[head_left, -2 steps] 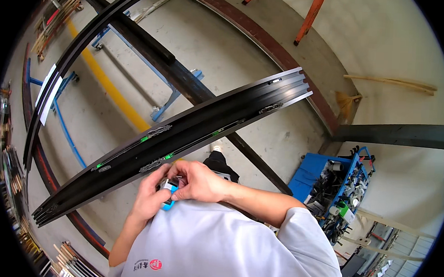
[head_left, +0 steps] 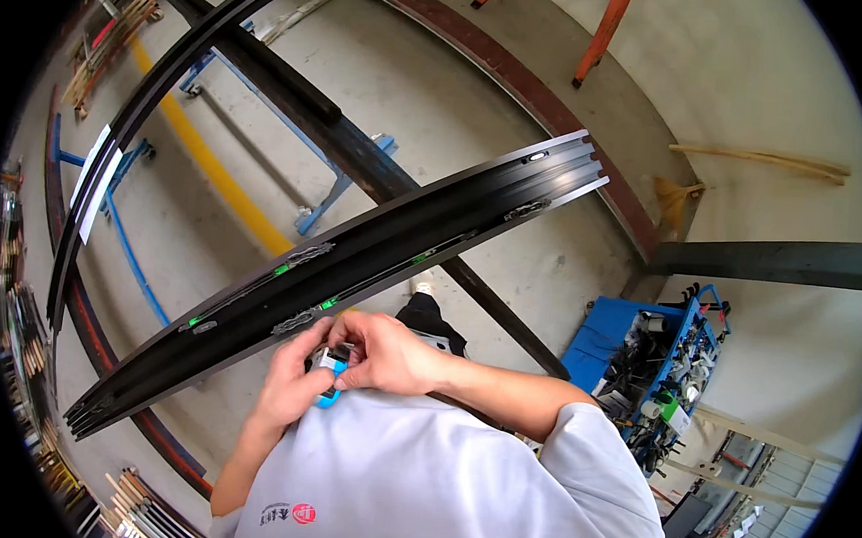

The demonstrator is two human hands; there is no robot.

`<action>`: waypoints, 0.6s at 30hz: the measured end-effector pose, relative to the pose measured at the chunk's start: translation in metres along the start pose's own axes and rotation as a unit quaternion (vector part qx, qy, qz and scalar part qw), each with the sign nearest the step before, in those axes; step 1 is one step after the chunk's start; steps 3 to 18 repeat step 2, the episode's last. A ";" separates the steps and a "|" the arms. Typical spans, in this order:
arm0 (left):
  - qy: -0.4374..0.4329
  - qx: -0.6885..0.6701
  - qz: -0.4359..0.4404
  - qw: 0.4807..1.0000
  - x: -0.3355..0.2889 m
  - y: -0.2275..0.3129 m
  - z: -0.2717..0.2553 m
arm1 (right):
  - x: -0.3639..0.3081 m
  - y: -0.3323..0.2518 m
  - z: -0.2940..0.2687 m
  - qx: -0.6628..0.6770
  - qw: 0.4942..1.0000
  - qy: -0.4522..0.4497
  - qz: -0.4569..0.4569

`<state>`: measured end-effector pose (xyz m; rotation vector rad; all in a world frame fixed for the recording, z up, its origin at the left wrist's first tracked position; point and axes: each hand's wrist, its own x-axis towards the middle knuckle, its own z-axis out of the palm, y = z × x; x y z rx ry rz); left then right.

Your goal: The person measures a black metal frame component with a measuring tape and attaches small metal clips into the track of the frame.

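Close against my shirt front, my left hand (head_left: 294, 374) is closed round a small blue, black and white handheld tool (head_left: 330, 380), whose exact kind I cannot make out. My right hand (head_left: 386, 356) meets it from the other side, fingers curled and thumb pressed along its blue edge. Fingers cover much of the tool. Just beyond the hands a long black metal profile (head_left: 384, 233) lies diagonally, grooved along its length. Green pieces (head_left: 327, 304) and slots with rough dark patches around them show along its two raised sides.
Dark beams (head_left: 378, 161) run under the profile. Another long black profile (head_left: 142, 103) stands at the left, near blue wheeled stands (head_left: 333, 193). A blue cart (head_left: 596, 344) full of tools and supplies is at the right, below a grey beam (head_left: 758, 262). A yellow line (head_left: 205, 158) crosses the floor.
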<state>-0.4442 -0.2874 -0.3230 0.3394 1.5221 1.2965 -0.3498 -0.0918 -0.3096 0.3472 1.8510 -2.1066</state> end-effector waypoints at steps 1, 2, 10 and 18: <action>-0.033 0.031 -0.010 0.999 0.002 0.005 -0.004 | -0.002 0.001 0.000 -0.004 1.000 0.004 -0.005; -0.065 0.062 -0.019 0.996 0.003 0.013 -0.009 | -0.003 0.005 0.002 -0.052 0.999 0.011 -0.011; -0.065 0.062 -0.019 0.996 0.003 0.013 -0.009 | -0.003 0.005 0.002 -0.052 0.999 0.011 -0.011; -0.065 0.062 -0.019 0.996 0.003 0.013 -0.009 | -0.003 0.005 0.002 -0.052 0.999 0.011 -0.011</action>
